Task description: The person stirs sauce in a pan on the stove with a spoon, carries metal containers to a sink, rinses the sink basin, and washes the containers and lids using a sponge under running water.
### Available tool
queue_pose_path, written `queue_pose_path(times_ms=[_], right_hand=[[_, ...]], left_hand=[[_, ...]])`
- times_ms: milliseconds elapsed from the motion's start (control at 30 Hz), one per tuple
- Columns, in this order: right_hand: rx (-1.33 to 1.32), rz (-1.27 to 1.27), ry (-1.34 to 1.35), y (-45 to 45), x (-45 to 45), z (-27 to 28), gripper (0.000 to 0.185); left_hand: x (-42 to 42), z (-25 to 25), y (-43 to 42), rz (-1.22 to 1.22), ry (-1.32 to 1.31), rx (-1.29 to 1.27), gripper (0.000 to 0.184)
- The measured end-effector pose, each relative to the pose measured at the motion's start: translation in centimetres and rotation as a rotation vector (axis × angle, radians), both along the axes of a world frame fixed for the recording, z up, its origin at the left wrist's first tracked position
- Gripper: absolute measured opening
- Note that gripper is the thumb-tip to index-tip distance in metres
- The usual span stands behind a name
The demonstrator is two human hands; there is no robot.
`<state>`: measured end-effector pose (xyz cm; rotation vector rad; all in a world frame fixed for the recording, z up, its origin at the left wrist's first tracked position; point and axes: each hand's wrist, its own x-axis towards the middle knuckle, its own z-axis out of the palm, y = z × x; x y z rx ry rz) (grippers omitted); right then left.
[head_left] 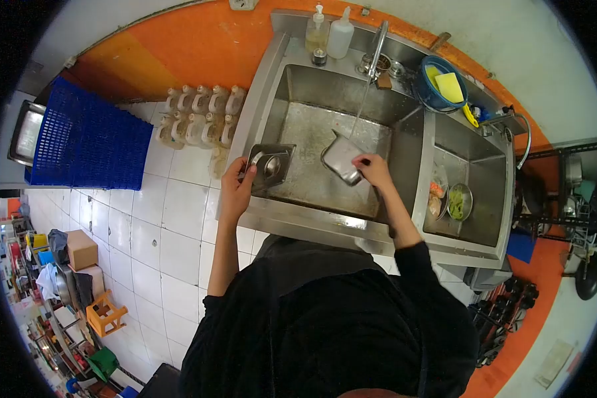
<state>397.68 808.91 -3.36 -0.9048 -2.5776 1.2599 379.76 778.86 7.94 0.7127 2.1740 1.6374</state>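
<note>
My left hand [237,188] is closed on the edge of a small rectangular metal lid [282,178] with shiny rounded parts on it, over the left rim of the large sink [298,197]. Toward the middle of that sink, my right hand [373,171] grips the edge of a small steel food pan [343,158], its smooth side turned up and tilted. Water runs from the tap [379,50] in a thin stream down to the pan. My right fingertips rest on the pan's surface and partly cover it.
A second basin [467,229] on the right holds a metal bowl of green pieces [458,204] and a bag of food. Soap bottles [340,36] and a blue bucket with sponges [438,99] stand behind. Plastic jugs [199,126] and a blue crate [93,139] are left.
</note>
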Motion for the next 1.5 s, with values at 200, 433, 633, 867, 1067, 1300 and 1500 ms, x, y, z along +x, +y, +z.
queue_pose_path(times_ms=[200,433,633,867,1067,1300,1500], right_hand=[[0.719,0.451,-0.122,1.0,-2.9,-1.0,0.017],[0.54,0.524,-0.085,0.5,1.6,2.6,0.02],[0.373,0.354,-0.071,-1.0,1.6,2.8,0.019],[0.244,0.25,0.095,-0.8,1.5,0.3,0.019],[0.142,0.115,0.365,-2.4,-1.3,-1.7,0.017],[-0.071,0.037,0.387,-3.2,-3.9,-0.9,0.014],[-0.526,-0.129,0.38,-2.7,-5.0,-1.6,0.008]], left_hand=[[0.0,0.1,0.4,0.034,0.012,-0.01,0.017],[-0.4,-1.9,-0.8,0.058,-0.027,-0.018,0.017],[-1.0,-2.1,-0.3,0.074,-0.037,-0.037,0.015],[-1.2,-1.5,0.6,0.079,-0.106,0.008,0.013],[-1.8,-1.5,0.0,0.071,-0.087,-0.006,0.015],[-2.4,-1.4,-0.1,0.114,-0.113,0.031,0.015],[-2.8,-2.2,-1.0,0.104,-0.164,0.033,0.015]])
